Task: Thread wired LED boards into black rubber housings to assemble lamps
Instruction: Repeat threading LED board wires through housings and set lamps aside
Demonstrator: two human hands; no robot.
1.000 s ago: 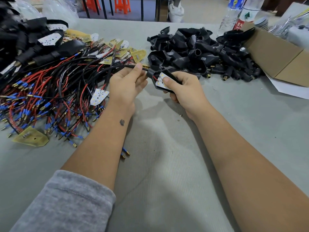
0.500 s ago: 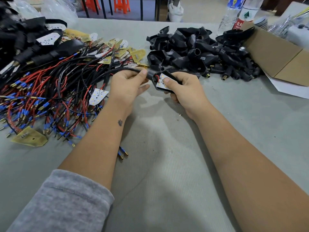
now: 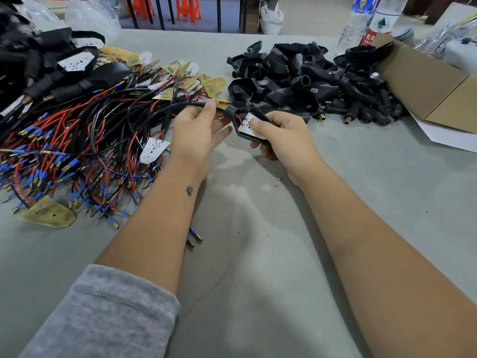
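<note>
Above table centre: both hands on one part-built lamp, LED board seated in black housing.

Right hand (image 3: 284, 140) curls round the black rubber housing (image 3: 245, 134), fingers underneath, thumb pressed flat on the white LED board (image 3: 249, 125) lying in the housing's open face. Red wire shows at the board's left edge, going into the housing neck. Left hand (image 3: 198, 133) just left of the neck, thumb and forefinger pinching the black sleeved cable (image 3: 180, 105) that comes out of it; other fingers loosely extended below, tips near the housing. Cable arcs left into the pile of wired boards (image 3: 85, 140), red and black leads with blue-tipped terminals. Heap of empty housings (image 3: 309, 78) behind the right hand; cardboard box (image 3: 426, 83) and bottles (image 3: 371, 21) far right. Grey table cover (image 3: 258, 254) below.
</note>
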